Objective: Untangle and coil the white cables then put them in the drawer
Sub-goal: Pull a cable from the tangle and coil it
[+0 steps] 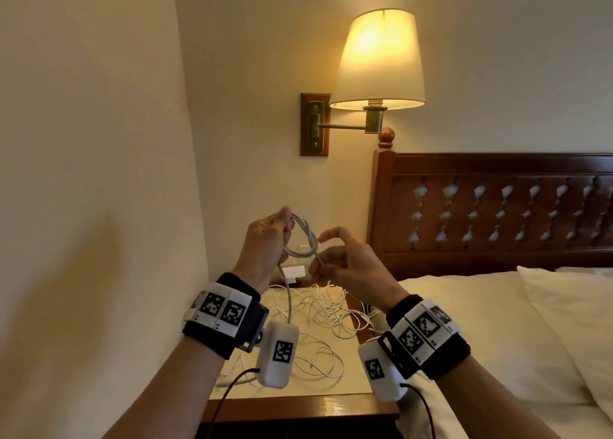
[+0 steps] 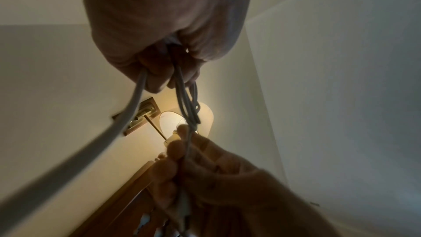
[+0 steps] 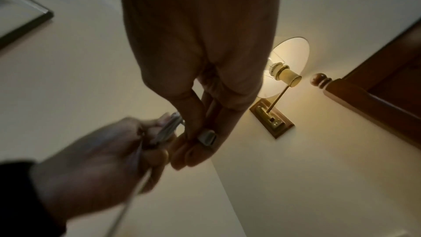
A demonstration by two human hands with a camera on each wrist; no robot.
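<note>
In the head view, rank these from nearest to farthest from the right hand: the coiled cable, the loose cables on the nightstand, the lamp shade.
1. Coiled cable: just left of the right hand, which pinches its free end.
2. Loose cables: below the hand, spread on the nightstand.
3. Lamp shade: high above, on the wall.

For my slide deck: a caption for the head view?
Left hand holds a coiled white cable, right hand pinches its end.
</note>
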